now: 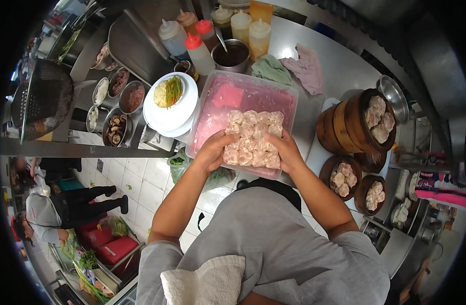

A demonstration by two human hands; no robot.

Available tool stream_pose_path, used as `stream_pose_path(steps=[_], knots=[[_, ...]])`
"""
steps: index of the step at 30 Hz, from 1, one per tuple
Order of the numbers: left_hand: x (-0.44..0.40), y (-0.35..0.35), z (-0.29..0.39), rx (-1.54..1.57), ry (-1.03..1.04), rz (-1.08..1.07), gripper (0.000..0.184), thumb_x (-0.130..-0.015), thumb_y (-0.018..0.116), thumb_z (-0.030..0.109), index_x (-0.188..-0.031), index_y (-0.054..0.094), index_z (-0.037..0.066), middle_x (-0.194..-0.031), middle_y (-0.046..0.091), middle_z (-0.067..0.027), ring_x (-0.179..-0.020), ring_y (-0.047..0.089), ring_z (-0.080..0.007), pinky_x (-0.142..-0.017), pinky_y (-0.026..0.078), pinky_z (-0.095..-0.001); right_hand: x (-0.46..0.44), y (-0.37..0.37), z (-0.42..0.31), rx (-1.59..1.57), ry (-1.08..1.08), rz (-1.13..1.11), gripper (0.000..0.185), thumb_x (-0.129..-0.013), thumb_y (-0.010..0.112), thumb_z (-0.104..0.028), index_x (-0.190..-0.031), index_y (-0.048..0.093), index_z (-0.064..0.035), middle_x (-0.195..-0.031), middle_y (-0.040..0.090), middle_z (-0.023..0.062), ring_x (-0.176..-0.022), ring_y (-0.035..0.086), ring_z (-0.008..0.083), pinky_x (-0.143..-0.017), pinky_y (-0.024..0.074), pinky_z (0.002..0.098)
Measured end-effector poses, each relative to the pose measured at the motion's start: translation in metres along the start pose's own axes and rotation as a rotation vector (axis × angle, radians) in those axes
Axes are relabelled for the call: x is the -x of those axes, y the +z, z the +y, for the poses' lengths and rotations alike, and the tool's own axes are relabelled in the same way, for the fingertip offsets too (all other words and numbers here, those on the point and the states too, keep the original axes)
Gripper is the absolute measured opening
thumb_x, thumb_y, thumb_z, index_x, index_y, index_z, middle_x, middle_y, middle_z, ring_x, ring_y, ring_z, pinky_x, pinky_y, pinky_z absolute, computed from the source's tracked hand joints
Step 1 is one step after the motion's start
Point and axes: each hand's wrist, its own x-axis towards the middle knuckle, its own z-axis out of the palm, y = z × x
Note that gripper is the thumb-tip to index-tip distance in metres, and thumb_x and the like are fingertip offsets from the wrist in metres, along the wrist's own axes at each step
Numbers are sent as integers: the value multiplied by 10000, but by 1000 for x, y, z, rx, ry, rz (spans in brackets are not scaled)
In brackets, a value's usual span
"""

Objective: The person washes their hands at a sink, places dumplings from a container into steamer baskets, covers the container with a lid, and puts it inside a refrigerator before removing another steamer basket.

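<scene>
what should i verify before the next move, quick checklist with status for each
1. Left hand on left side of dumplings: ok.
2. Right hand on their right side: ok.
3. Dumplings grouped in close rows: ok.
4. Dumplings lifted clear of tub: cannot tell from this overhead view.
5. Top of steamer stack free: not ok, other dumplings sit in it.

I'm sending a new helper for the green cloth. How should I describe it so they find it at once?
On the steel counter, find the big plastic tub. Just past its far edge lies the crumpled green cloth, between the metal sauce bowl and a pink cloth; its colour sets it apart from that neighbour.
</scene>
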Motion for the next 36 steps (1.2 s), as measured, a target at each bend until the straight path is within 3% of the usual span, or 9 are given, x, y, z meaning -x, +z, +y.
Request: stream_pose_path(steps=[8, 11, 16, 18, 21, 24, 25, 30, 36], knots=[[-3, 7, -27, 23, 51, -126, 602, -793, 617, 32, -1325, 338, 52, -1202, 524, -112, -1089, 542, -221, -925, 462, -357, -10, -8, -9, -12, 128, -64, 447, -814, 659, -165, -1168, 437, -6, -1068, 575, 135, -934, 610, 234, -795, 511, 357], [0, 9, -36, -119, 107, -12, 618, -773, 622, -9, -1318, 338, 57, -1201, 513, -115, -1096, 527, -213, -912, 470, -340, 1, 7, -2, 1223, -484, 284, 443, -766, 681, -173, -1118, 446, -40, -1030, 597, 126, -932, 602, 234, -788, 468, 345], [11, 6, -5, -18, 38, -27, 562, -791, 610, 21, -1301, 376, 58, -1176, 529, -108, -1075, 537, -205, -881, 481, -348, -21, -19, 4, 707, -446, 310, 463, -775, 660, -123, -1160, 419, -31, -981, 597, 141, -903, 611, 250, -756, 493, 384], [3, -13, -1, -85, 53, -36, 580, -794, 649, 102, -1305, 379, 57, -1198, 521, -113, -1078, 536, -217, -882, 469, -335, -10, -6, -18, -32, -194, 73, 399, -804, 639, -111, -1146, 451, -27, -1008, 590, 102, -916, 606, 195, -772, 517, 370], [-2, -25, 11, -802, 331, 397, 695, -765, 718, 278, -1298, 388, -21, -1238, 500, -155, -1093, 522, -236, -900, 434, -313, -9, -10, -23, -150, -66, 11, 385, -843, 590, -154, -1187, 459, -40, -1067, 580, 89, -944, 597, 209, -816, 511, 385], [10, -1, 1, -951, 709, 463, 699, -775, 709, 285, -1298, 382, -44, -1237, 498, -173, -1104, 507, -229, -933, 407, -320, -4, -4, -19, -350, 25, -32, 414, -862, 556, -209, -1227, 444, -47, -1123, 566, 91, -998, 576, 240, -872, 475, 407], [24, 24, -1, -800, 522, 354, 702, -791, 694, 283, -1327, 352, -16, -1241, 500, -157, -1113, 495, -218, -954, 386, -328, -2, 1, -15, -457, 57, -48, 423, -871, 537, -229, -1238, 437, -45, -1152, 557, 96, -1017, 567, 244, -895, 458, 410], [11, 29, -63, 274, 307, -10, 475, -858, 579, 61, -1296, 396, 72, -1201, 543, -68, -1090, 547, -188, -913, 479, -334, 5, 4, 24, -327, -89, -93, 417, -888, 502, -181, -1268, 423, -31, -1239, 497, 106, -1165, 458, 230, -1009, 342, 378], [39, 17, -50, 145, 344, -8, 514, -840, 608, 51, -1297, 374, 62, -1226, 513, -73, -1118, 517, -161, -933, 452, -314, 18, -5, -38, 41, 202, -291, 406, -846, 573, -121, -1223, 462, -23, -1145, 563, 95, -1026, 569, 229, -882, 468, 376]])
